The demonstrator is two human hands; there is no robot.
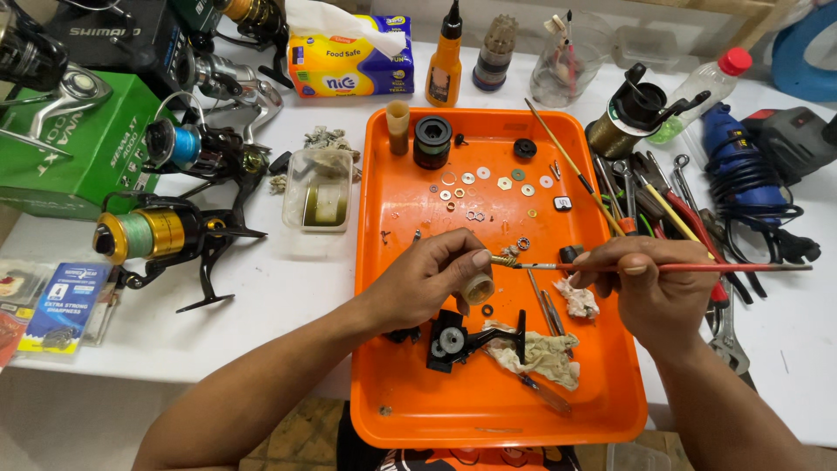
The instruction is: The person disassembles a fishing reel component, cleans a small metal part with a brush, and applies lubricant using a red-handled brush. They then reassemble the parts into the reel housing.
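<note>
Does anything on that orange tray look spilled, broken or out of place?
Nothing looks spilled or broken. Washers lie loose across the orange tray, and a stained rag sits crumpled beside a black reel part. The left hand holds a small part while the right hand brushes it.

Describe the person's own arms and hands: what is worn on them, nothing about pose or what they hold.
Both forearms are bare to the bottom edge of the picture: no sleeves show. The left hand and right hand wear no gloves, and no rings, watch or wristbands show. The fingernails are short and unpainted.
</note>
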